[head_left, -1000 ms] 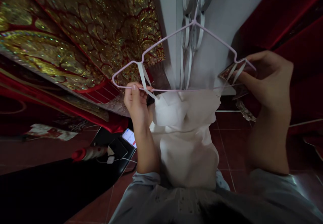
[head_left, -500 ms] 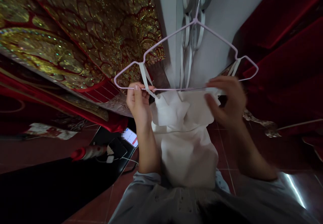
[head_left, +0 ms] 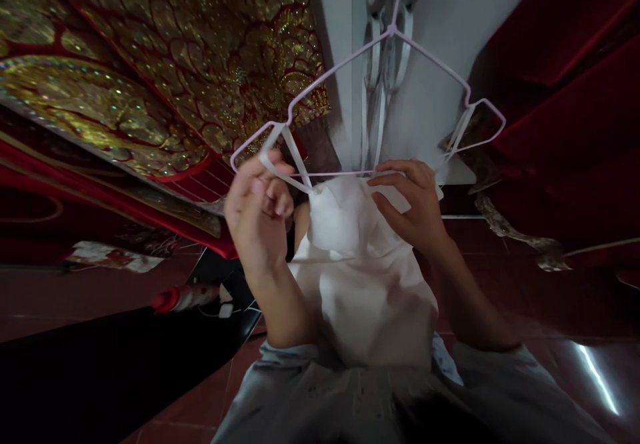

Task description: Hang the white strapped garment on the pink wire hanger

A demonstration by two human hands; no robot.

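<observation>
A white strappy garment hangs from a pale pink clothes hanger, its straps over both shoulder notches. The left strap is drawn outward in a bend at my left hand. The fingers of this hand are curled, with the strap across them near the hanger's left end. My right hand has its fingers stretched and its thumb apart, over the garment's top edge close to the hanger's bottom bar. Nothing shows between its fingers. The garment's lower part lies towards my lap.
Gold-sequinned red costumes hang at the left, and dark red cloth at the right. White metal scrollwork stands behind the hanger. On a black surface at lower left lie a red-capped bottle and a white charger.
My left hand has left the hanger's bottom bar and pulled the left strap outward. The right hand has moved left along the garment's top. A phone at the left is now hidden.
</observation>
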